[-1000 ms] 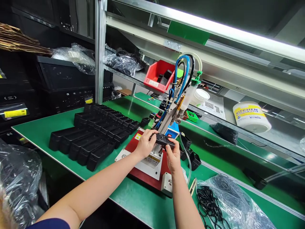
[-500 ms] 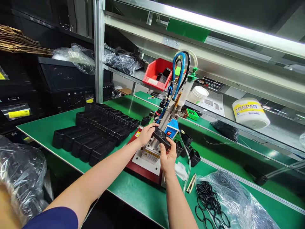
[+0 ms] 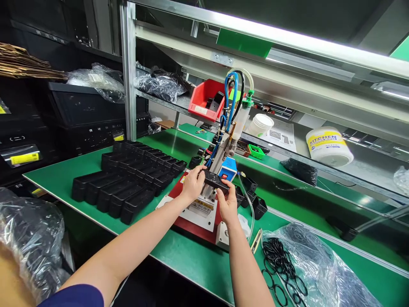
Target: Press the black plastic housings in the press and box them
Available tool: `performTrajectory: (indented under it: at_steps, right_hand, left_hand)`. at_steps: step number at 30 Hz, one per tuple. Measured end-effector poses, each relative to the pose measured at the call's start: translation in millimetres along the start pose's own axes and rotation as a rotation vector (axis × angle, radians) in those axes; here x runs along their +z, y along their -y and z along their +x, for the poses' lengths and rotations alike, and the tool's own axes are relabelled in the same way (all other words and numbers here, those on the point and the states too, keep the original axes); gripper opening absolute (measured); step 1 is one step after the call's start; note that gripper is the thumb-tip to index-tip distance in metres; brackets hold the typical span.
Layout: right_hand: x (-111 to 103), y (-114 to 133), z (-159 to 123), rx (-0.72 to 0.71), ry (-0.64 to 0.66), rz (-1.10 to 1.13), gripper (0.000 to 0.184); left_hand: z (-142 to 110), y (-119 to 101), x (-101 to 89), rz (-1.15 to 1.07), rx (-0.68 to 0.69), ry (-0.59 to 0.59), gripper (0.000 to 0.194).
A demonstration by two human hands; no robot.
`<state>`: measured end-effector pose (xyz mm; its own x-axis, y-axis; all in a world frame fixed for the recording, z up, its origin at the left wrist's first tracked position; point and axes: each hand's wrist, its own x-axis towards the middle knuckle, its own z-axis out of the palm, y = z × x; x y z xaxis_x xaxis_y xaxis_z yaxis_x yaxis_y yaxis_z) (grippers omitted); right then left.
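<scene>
Both hands grip a black rectangular plastic part [image 3: 214, 178] with a round recess in its top. My left hand [image 3: 193, 184] is closed on its left end, and my right hand [image 3: 228, 199] pinches its right end between thumb and fingers. The part sits at the front of a small bench machine [image 3: 220, 160], over its metal fixture; whether it rests on the fixture I cannot tell. Blue and black hoses [image 3: 234, 100] loop above the machine. A warning label [image 3: 202, 206] shows below the part, on the white plate [image 3: 191, 216] over the red base.
Rows of black plastic housings [image 3: 128, 187] stand at left. Black rubber rings [image 3: 279, 260] and clear plastic bag [image 3: 316, 264] lie at right, near tweezers [image 3: 256, 241]. A shelf behind holds a red bin [image 3: 207, 102], a white cup [image 3: 260, 125] and a wipes tub [image 3: 329, 146].
The black part has turned from a slant to nearly level and moved slightly lower and left in the picture, with both hands still on it. The whole view has shifted slightly.
</scene>
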<state>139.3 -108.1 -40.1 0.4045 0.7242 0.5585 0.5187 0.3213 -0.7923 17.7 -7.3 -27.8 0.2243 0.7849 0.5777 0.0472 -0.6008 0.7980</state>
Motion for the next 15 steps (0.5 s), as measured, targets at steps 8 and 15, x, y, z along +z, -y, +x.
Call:
performTrajectory:
  at_steps: [8,15]
  right_hand:
    - [-27,0,-32,0.121,-0.118,-0.078,0.057]
    - [-154,-37,-118,0.455,-0.531,-0.604,0.043]
  left_hand:
    - [-10,-2,-14.1,0.113,0.075,0.022,0.036]
    - [-106,48,-59.0,0.390,0.470,-0.047,0.041]
